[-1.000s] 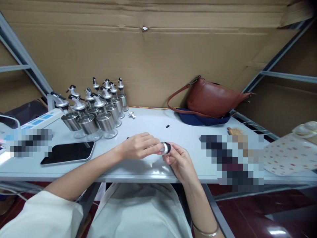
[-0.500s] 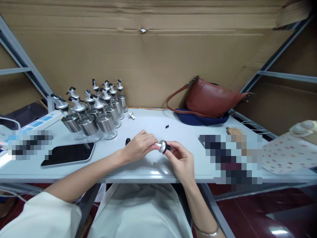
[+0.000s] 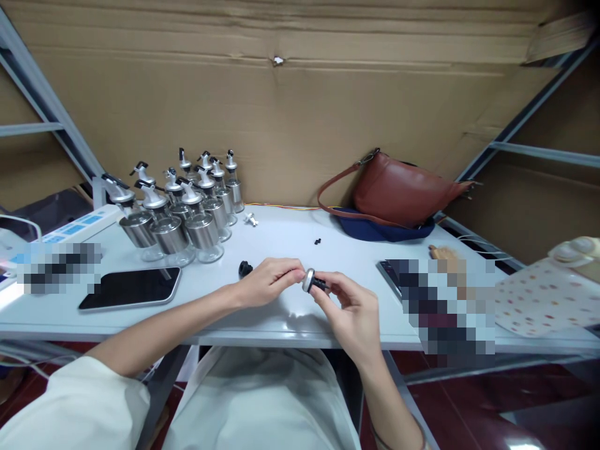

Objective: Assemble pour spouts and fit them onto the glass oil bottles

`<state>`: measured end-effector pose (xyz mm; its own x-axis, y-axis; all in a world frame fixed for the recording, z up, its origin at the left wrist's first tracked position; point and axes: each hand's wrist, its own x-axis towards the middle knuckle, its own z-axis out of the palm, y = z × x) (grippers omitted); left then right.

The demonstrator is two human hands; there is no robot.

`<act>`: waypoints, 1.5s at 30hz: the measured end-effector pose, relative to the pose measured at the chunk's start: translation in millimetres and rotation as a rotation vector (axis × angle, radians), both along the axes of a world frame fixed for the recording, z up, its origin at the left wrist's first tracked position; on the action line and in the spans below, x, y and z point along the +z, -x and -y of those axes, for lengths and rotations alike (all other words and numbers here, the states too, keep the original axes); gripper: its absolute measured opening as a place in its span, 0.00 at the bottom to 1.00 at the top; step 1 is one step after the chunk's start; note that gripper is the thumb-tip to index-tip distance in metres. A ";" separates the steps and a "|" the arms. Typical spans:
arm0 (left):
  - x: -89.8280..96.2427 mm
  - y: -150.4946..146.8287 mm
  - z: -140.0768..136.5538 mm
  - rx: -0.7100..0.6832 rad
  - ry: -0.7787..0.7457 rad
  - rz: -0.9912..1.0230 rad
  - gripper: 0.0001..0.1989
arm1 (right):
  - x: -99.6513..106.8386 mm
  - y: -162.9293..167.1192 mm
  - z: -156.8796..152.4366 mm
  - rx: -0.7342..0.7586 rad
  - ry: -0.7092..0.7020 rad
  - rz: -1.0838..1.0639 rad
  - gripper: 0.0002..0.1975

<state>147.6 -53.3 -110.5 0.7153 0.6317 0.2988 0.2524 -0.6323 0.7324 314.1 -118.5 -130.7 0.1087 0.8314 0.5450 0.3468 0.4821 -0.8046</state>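
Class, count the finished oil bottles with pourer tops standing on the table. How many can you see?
9 bottles, clustered at the table's back left: three in front, three in the middle row, three at the rear by the cardboard. Others may be hidden behind them.

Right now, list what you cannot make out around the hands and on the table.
Head view only:
- Silver cap: the left hand and right hand cover its ends; how the black part joins is hidden.
- Two tiny black bits: too small to identify.
- Table items at both sides: pixelated blocks hide them.
- Black piece: too small to tell its shape.
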 end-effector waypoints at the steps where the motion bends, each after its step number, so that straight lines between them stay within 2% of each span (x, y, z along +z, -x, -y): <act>1: -1.3 -0.4 -0.5 -0.002 -0.030 0.005 0.16 | 1.4 2.6 0.5 0.002 0.093 -0.083 0.04; 3: -5.0 -1.4 -3.3 -0.009 -0.085 0.015 0.15 | 3.6 6.9 -0.9 0.015 0.239 -0.234 0.08; 5: -8.8 -2.2 -7.9 0.005 -0.074 0.028 0.15 | 6.3 8.5 -4.3 0.044 0.305 -0.328 0.10; 9: -8.4 -1.6 -14.4 0.037 0.155 0.131 0.20 | 13.3 0.9 -10.2 0.263 0.284 -0.378 0.15; 12: -3.7 -0.6 -11.8 -0.037 0.307 0.168 0.23 | 12.9 -7.5 -12.6 0.351 0.255 -0.428 0.17; 17: -8.3 -3.3 -6.6 -0.133 0.489 0.183 0.23 | -4.0 -10.0 -16.1 0.495 0.460 -0.492 0.18; 20: -13.8 -5.8 -6.7 -0.134 0.540 0.187 0.23 | -11.3 -6.3 -15.5 0.480 0.492 -0.585 0.19; 25: -13.8 -8.3 -4.4 -0.077 0.578 0.162 0.22 | -11.2 -3.2 -12.1 0.421 0.502 -0.687 0.21; 33: -18.6 -8.1 -7.0 -0.017 0.680 0.235 0.20 | -15.5 -4.0 -14.4 0.302 0.478 -0.653 0.21; 45: -24.6 -5.4 -8.1 -0.099 0.471 0.178 0.17 | -18.2 -1.5 -14.2 0.338 0.510 -0.572 0.21</act>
